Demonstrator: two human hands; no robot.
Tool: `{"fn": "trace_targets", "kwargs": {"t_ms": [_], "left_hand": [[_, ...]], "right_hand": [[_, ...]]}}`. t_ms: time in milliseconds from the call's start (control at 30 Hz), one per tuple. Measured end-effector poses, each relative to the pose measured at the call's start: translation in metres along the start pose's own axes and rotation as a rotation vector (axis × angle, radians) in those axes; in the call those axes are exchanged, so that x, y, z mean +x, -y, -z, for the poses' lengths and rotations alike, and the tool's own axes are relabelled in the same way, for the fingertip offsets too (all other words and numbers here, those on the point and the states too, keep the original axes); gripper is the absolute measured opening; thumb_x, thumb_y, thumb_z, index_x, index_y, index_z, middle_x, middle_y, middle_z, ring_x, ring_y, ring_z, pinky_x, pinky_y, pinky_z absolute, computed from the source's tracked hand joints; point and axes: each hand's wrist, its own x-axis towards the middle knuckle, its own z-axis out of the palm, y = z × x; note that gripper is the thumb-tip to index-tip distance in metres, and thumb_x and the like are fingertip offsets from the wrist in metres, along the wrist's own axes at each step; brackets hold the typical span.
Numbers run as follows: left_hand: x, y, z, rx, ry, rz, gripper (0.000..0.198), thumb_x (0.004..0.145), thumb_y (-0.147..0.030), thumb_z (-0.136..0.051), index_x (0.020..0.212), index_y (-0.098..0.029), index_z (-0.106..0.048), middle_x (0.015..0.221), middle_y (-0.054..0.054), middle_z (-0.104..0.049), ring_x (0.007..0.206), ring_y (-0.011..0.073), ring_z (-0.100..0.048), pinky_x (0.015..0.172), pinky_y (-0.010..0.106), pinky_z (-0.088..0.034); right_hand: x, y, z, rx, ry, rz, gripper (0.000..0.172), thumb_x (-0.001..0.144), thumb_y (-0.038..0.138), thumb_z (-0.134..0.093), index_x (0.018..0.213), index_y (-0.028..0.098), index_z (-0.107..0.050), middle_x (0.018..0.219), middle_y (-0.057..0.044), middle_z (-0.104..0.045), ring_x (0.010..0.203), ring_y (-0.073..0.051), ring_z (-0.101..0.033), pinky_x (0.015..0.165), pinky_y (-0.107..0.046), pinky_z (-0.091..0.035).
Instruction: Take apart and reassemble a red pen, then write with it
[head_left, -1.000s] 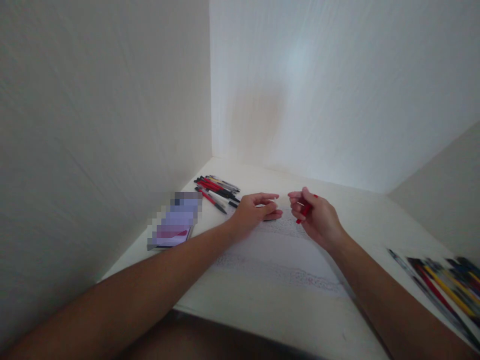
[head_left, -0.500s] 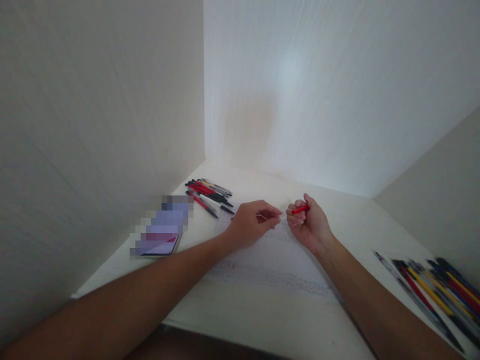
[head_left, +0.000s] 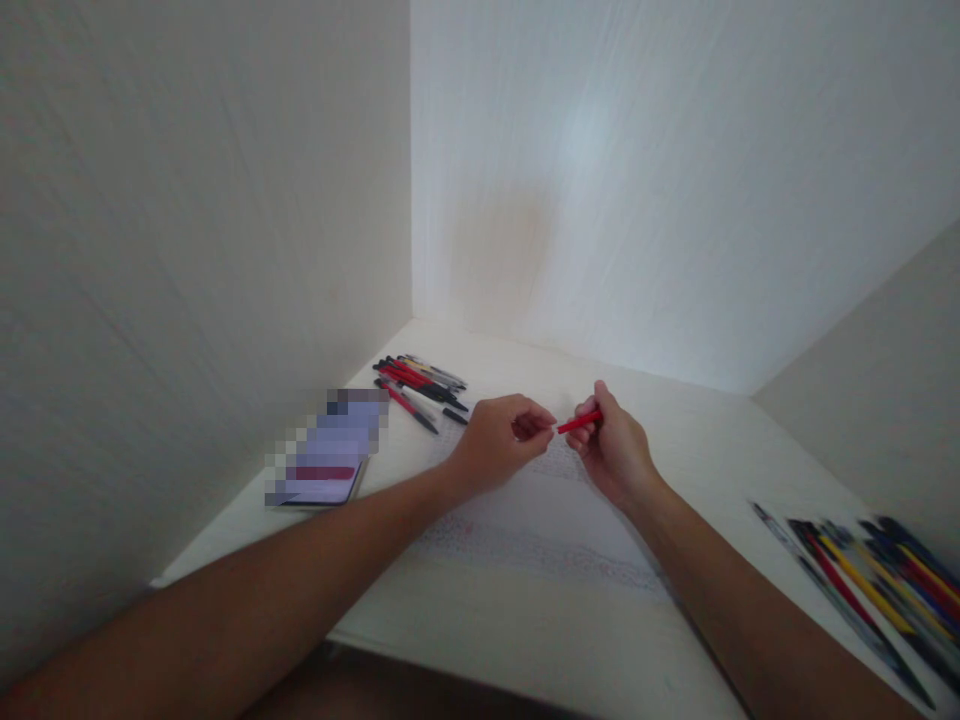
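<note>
My right hand [head_left: 616,450] is closed round a red pen [head_left: 578,423], which lies level and points left. My left hand [head_left: 501,440] is curled in a pinch at the pen's left tip, and the two hands nearly touch. What the left fingers pinch is too small to name. Both hands hover over a white sheet of paper [head_left: 540,520] with faint rows of scribbles, lying on the white desk [head_left: 705,450].
A heap of red and black pens [head_left: 420,385] lies at the far left of the desk. A blurred-out phone [head_left: 326,460] rests near the left wall. Several coloured pens [head_left: 870,580] are spread at the right edge. White walls close in the desk on three sides.
The red pen has turned from upright in my right fist to level, tip to the left. My left hand has lifted off the paper and closed in on the pen's tip.
</note>
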Motion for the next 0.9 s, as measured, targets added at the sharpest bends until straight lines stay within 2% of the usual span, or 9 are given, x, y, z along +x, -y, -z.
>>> {"fn": "trace_targets", "kwargs": {"t_ms": [200,467,567,733,900], "left_hand": [[0.001,0.003,0.002,0.045,-0.032,0.02,0.009,0.078,-0.017,-0.07,0.087,-0.016,-0.074,0.078,0.005,-0.073,0.066,0.0116,-0.064,0.066,0.025,-0.053],[0.002,0.007,0.002,0.042,-0.049,0.039,0.009,0.079,-0.02,-0.07,0.087,-0.018,-0.075,0.08,0.005,-0.074,0.069,0.0126,-0.066,0.069,0.026,-0.054],[0.004,0.004,0.005,-0.012,-0.073,0.113,0.008,0.08,-0.021,-0.07,0.087,-0.018,-0.075,0.079,0.005,-0.075,0.068,0.0129,-0.066,0.069,0.028,-0.055],[0.01,-0.005,0.014,-0.203,-0.171,0.248,0.006,0.08,-0.021,-0.073,0.083,-0.016,-0.074,0.077,0.007,-0.075,0.067,0.0146,-0.067,0.069,0.03,-0.057],[0.012,-0.009,0.018,-0.279,-0.278,0.27,0.007,0.076,-0.019,-0.077,0.081,-0.015,-0.075,0.082,0.008,-0.076,0.072,0.016,-0.069,0.072,0.031,-0.058]], "right_hand": [[-0.003,0.004,-0.003,-0.024,-0.062,0.022,0.045,0.091,0.057,-0.055,0.062,0.023,-0.051,0.049,0.002,-0.043,0.045,-0.012,-0.048,0.047,-0.028,-0.04],[-0.002,0.003,-0.003,-0.045,-0.021,0.019,0.045,0.089,0.057,-0.058,0.062,0.022,-0.052,0.05,0.003,-0.043,0.046,-0.013,-0.05,0.05,-0.029,-0.043],[-0.003,0.005,-0.003,-0.059,0.043,0.024,0.04,0.088,0.056,-0.061,0.066,0.022,-0.054,0.055,0.002,-0.046,0.051,-0.013,-0.05,0.05,-0.029,-0.043],[-0.009,0.006,-0.005,-0.065,0.183,-0.008,0.037,0.085,0.053,-0.068,0.069,0.021,-0.056,0.057,0.004,-0.044,0.047,-0.009,-0.037,0.044,-0.026,-0.028],[-0.014,0.0,-0.005,-0.197,0.272,0.031,0.029,0.083,0.045,-0.071,0.071,0.019,-0.066,0.06,0.001,-0.055,0.049,-0.009,-0.043,0.045,-0.026,-0.028]]}}
